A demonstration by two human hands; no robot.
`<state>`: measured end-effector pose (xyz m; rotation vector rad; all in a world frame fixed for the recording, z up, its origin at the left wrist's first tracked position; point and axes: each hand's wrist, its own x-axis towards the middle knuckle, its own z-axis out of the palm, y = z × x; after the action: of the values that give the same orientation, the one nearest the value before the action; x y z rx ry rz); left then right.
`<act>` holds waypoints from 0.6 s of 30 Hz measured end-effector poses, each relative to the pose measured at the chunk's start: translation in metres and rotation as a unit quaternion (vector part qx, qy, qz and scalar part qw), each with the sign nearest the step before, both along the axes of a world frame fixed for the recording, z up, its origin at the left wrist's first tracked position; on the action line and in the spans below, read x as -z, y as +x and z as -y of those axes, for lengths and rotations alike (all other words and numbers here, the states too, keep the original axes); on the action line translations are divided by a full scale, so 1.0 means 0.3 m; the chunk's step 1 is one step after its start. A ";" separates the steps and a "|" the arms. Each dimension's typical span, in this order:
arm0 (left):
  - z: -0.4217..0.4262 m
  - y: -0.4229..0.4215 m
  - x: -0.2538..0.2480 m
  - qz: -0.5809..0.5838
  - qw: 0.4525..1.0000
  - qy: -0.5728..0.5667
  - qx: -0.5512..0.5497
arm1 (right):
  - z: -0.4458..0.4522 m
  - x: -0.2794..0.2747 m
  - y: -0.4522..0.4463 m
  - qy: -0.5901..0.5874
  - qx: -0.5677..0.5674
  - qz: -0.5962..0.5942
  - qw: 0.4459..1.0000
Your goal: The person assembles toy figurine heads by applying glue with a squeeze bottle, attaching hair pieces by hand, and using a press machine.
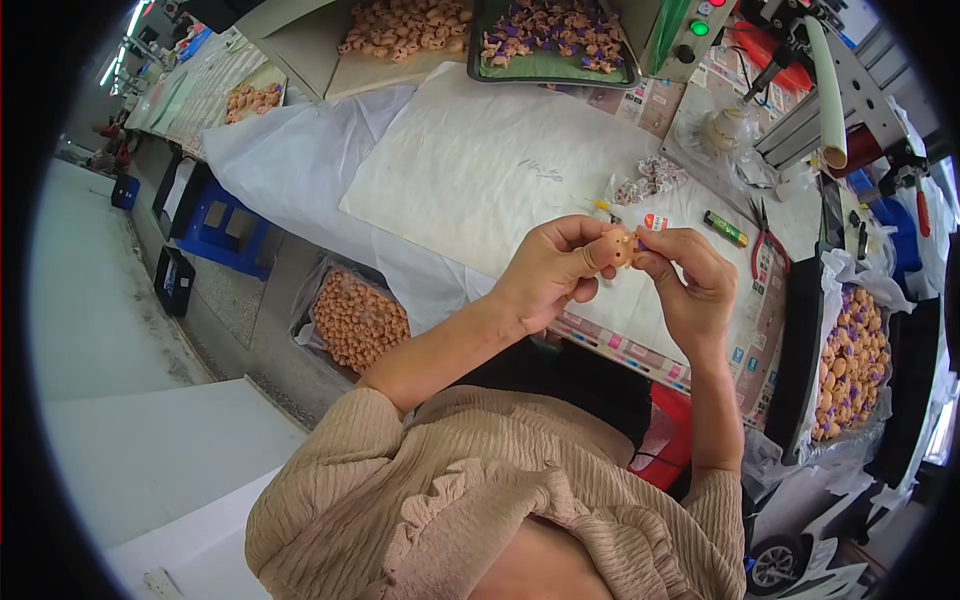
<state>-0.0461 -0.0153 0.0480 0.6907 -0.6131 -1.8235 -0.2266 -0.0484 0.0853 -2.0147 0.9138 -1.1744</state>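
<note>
Close together over the front of the worktable [480, 180], both my hands meet at one small toy. My left hand [550, 272] is closed on a peach-coloured toy head [621, 250], round with small dark holes in it. The fingertips of my right hand [695, 290] pinch a small purple-and-peach toy part [640, 246] against the head's right side. Fingers cover much of both pieces, so I cannot tell whether they are joined. Just behind my hands lies a thin yellow-tipped tool [602, 206], with a white-and-red label [655, 222] near it.
A tray [480, 77] of purple-and-peach parts and a heap of peach pieces [405, 30] stand at the back. Pliers [765, 243] and a green tube [726, 228] lie right, below a machine [775, 70]. Bags of toy heads [360, 320] and mixed parts [852, 360] flank me.
</note>
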 end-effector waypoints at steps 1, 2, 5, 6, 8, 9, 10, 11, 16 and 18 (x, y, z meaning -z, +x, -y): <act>0.003 0.000 -0.002 0.001 1.000 0.004 -0.007 | 0.006 0.000 0.000 0.006 -0.006 0.002 1.000; 0.009 0.005 -0.001 0.000 1.000 0.003 -0.007 | 0.011 -0.001 -0.002 0.011 -0.012 0.003 1.000; 0.037 0.037 0.003 -0.052 0.997 0.045 0.041 | 0.048 -0.014 -0.013 0.050 -0.040 -0.009 0.998; 0.041 0.046 0.000 -0.052 0.997 0.041 0.044 | 0.073 -0.023 -0.021 0.085 -0.061 -0.023 0.994; 0.049 0.063 -0.013 -0.049 0.997 0.055 0.040 | 0.143 -0.058 -0.050 0.045 -0.025 -0.093 0.994; 0.054 0.071 -0.018 -0.048 0.996 0.060 0.040 | 0.191 -0.091 -0.074 -0.027 0.031 -0.150 0.988; 0.055 0.082 -0.015 -0.046 0.996 0.053 0.047 | 0.251 -0.131 -0.105 -0.132 0.073 -0.134 0.979; 0.053 0.098 -0.002 -0.056 0.996 0.056 0.037 | 0.301 -0.192 -0.113 -0.236 0.116 -0.117 0.958; 0.039 0.127 0.045 -0.088 0.993 0.069 0.037 | 0.611 -0.553 -0.175 -0.501 0.237 -0.076 0.829; 0.027 0.131 0.055 -0.094 0.992 0.072 0.047 | 0.731 -0.645 -0.169 -0.466 0.236 -0.071 0.850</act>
<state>-0.0067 -0.0234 0.0314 0.5833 -0.3982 -2.0072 -0.2774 -0.2677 0.2788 -2.7379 1.0631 -2.0543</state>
